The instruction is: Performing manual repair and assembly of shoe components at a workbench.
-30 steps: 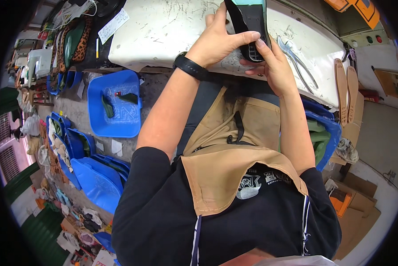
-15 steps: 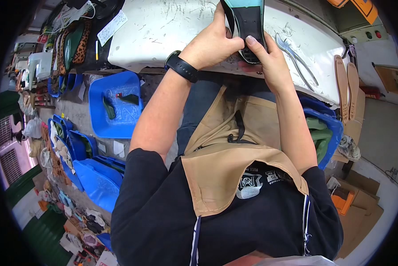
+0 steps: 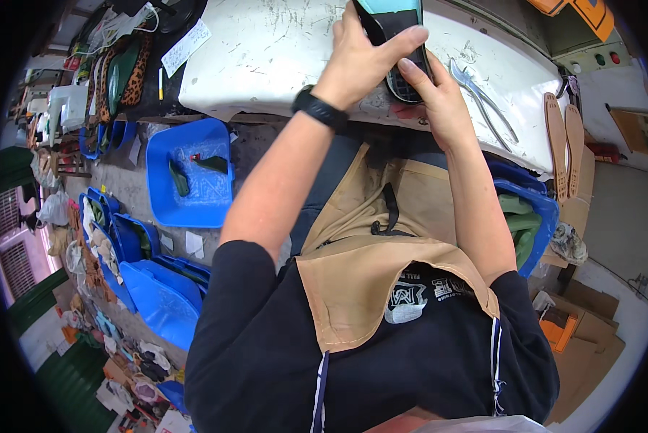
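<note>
Head cam: black shoe (image 3: pixel 399 82) was up at 1 o'clock, left hand (image 3: pixel 361 60) gripping its left side, right hand (image 3: pixel 441 99) clasping its right. Pliers (image 3: pixel 485 105) lay at 2 o'clock on the table (image 3: pixel 266 65).

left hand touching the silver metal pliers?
Apart: the head view shows the right hand and scratched white benchtop between the left hand and the pliers.

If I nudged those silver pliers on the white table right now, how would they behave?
The pliers have a bare-metal shine, so they are probably stiff and rather heavy for their size. Lying flat with handles spread, they would likely slide or swivel on the white table rather than roll.
</note>
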Motion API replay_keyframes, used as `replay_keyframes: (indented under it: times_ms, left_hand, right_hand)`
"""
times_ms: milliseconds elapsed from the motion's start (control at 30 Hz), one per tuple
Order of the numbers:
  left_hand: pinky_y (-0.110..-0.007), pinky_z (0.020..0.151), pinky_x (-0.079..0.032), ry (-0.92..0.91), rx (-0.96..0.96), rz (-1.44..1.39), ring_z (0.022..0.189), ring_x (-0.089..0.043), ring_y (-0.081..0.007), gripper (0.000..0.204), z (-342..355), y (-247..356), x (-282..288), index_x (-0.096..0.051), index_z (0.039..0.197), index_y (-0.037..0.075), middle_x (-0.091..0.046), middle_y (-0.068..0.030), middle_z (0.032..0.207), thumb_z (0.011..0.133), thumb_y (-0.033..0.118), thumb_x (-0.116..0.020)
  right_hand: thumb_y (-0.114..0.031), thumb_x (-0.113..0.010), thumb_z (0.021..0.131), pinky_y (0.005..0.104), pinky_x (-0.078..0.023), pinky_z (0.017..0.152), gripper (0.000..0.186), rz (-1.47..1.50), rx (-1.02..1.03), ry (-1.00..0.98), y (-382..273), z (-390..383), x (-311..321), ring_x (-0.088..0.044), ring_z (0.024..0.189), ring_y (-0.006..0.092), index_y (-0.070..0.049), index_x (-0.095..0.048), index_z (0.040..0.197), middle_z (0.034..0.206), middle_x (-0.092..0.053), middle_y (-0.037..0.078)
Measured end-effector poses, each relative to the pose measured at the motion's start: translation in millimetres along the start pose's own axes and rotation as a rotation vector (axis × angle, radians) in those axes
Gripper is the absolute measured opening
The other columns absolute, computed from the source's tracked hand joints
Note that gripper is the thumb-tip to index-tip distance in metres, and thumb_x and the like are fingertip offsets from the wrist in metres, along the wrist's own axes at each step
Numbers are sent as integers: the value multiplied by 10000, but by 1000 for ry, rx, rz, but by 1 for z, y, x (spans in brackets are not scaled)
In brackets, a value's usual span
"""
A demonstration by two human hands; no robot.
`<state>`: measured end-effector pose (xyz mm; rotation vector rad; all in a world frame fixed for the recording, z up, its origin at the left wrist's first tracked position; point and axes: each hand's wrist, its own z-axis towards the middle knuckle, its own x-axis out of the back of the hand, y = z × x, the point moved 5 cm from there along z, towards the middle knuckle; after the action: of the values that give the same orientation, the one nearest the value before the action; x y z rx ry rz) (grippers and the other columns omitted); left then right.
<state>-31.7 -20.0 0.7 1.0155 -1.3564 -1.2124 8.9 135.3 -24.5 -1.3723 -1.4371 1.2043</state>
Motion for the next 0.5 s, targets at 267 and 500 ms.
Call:
replay_keyframes:
  times_ms: [267,500]
  left_hand:
    - [-340,1076,-455,-27,-71,-600,1226,-588,-252,612,18,-23,-22,-371,1549,2,-565,-188,1409,1049,230,-642]
    - [-310,1056,-457,-52,-105,-1050,1198,-597,-216,495,25,-37,-33,-412,1532,31,-592,-136,1381,1111,223,-588]
  right_hand:
    - [-432,-683,1026,270,-610,623,589,50,-80,-24,3,0,1,-715,751,226,-49,-539,1450,1134,-675,151]
    - [-469,-647,1038,288,-612,662,706,232,-150,11,7,-4,-7,-691,801,231,-63,-423,1571,1231,-626,183]
